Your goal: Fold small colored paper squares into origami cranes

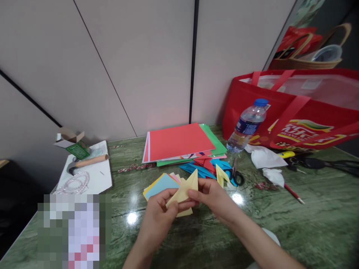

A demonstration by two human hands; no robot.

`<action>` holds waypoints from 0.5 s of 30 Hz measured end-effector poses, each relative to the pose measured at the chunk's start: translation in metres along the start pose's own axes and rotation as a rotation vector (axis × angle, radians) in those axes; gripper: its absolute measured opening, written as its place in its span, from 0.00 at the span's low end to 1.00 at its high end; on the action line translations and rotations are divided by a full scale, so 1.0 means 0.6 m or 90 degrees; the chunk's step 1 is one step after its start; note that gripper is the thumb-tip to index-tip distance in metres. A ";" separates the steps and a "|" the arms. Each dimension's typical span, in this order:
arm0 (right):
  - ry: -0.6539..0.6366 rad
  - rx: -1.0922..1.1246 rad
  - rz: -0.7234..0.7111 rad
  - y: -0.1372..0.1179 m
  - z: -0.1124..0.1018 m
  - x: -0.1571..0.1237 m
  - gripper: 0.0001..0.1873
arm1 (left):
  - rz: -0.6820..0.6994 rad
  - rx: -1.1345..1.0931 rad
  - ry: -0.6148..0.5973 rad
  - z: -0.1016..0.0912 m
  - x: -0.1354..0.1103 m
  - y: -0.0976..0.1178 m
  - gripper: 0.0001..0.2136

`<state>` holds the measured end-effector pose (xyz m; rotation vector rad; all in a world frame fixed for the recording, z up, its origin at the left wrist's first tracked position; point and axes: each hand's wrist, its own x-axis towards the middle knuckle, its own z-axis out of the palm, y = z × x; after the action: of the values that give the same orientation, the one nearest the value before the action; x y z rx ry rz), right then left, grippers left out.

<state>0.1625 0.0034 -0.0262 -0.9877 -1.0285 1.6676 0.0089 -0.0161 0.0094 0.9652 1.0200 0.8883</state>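
Note:
A pale yellow folded paper (183,190) with a pointed corner is held between both hands above the table. My left hand (162,207) grips its lower left side, thumb on top and fingers underneath. On the right side, my right hand (209,194) pinches it with the thumb pressed on the face. Partly hidden behind the hands lies a fanned stack of square coloured papers (162,185), light blue on top. Beyond the right hand are blue folded papers (196,170), a red folded paper (204,162), another yellow folded piece (222,175) and black-handled scissors (238,177).
Large coloured sheets (179,142) lie against the wall. A water bottle (246,125) stands before a red shopping bag (294,112). Crumpled tissues (265,156) and a red pencil (294,193) lie right. A white board (98,175) at left bears a wooden-handled tool (91,160) and a small box (78,147).

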 end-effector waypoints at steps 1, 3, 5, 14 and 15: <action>-0.003 0.007 0.005 -0.003 -0.002 0.000 0.16 | -0.004 -0.025 -0.025 -0.003 -0.002 0.000 0.12; -0.009 0.024 0.014 -0.007 -0.006 -0.001 0.17 | -0.009 -0.074 -0.079 -0.010 -0.005 0.000 0.15; -0.010 0.037 0.017 -0.009 -0.009 0.000 0.17 | -0.005 -0.115 -0.131 -0.018 -0.009 0.000 0.17; -0.024 -0.014 -0.012 0.006 -0.006 0.005 0.14 | -0.016 0.034 -0.040 -0.012 0.001 0.003 0.11; -0.034 -0.018 -0.015 0.006 -0.004 0.004 0.15 | -0.016 0.034 -0.004 -0.009 0.003 0.002 0.10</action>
<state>0.1631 0.0055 -0.0310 -0.9503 -1.0970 1.6727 0.0042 -0.0131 0.0088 0.9974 1.0530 0.8411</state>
